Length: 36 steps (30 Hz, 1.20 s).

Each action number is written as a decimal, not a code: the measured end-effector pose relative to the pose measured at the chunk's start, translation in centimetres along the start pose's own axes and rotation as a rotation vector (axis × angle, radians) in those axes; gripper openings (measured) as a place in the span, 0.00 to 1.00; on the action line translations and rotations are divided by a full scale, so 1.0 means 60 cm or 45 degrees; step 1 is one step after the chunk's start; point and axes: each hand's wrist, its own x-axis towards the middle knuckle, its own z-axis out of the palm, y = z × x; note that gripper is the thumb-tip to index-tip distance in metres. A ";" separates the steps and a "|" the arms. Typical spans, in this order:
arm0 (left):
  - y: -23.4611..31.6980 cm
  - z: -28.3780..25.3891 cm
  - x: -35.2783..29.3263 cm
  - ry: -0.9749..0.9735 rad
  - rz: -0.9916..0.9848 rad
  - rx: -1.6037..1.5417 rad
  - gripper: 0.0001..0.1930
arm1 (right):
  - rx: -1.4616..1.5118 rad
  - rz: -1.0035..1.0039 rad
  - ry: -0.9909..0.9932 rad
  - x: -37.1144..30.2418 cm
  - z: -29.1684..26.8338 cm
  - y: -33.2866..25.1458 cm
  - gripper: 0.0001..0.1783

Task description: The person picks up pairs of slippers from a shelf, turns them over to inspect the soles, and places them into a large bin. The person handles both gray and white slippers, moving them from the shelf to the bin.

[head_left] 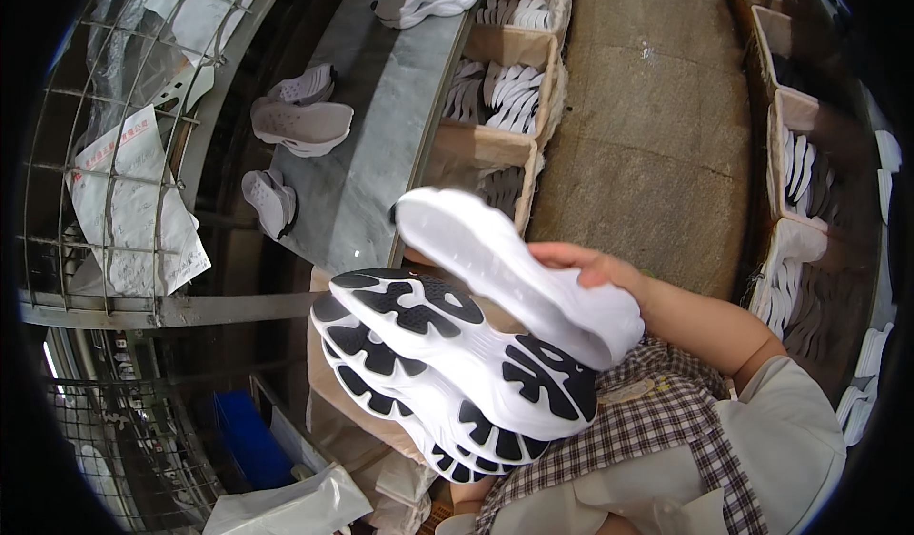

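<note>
My right hand (592,267) is closed on the edge of a white shoe sole (505,259), fingers on its outer side. The sole is tilted, its pale hollow inner face showing. Just below it lies a stack of white shoe soles (457,349) with black tread pads, treads up and overlapping. My left forearm (466,493) runs under the stack and bears it; most of the left hand is hidden, with only a little skin showing at the far end. The held sole overlaps the top of the stack in view.
Loose soles (303,124) lie on a grey metal table (367,88) at the left. Lined bins (547,49) of soles stand along it, with more bins (785,107) across the walkway (643,107). A wire mesh guard (57,173) and blue bin (249,435) are at far left.
</note>
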 end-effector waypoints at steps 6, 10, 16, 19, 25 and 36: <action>-0.018 -0.001 -0.024 -0.099 -0.065 -0.183 0.34 | 0.008 0.145 -0.049 0.005 -0.039 0.040 0.45; -0.033 -0.001 -0.053 -0.176 -0.084 -0.339 0.34 | 0.555 0.187 -0.051 0.001 -0.063 0.058 0.43; -0.044 0.007 -0.068 -0.204 -0.041 -0.412 0.35 | 0.506 0.244 -0.106 0.008 -0.067 0.046 0.43; -0.045 0.011 -0.063 -0.178 -0.033 -0.368 0.35 | 0.093 0.288 0.028 0.024 -0.069 0.051 0.43; -0.048 0.014 -0.083 -0.236 0.001 -0.399 0.36 | 0.443 0.475 -0.042 0.038 -0.110 0.084 0.40; -0.094 -0.037 -0.135 -0.634 0.468 -0.988 0.34 | 0.757 0.599 0.062 0.032 -0.109 0.118 0.43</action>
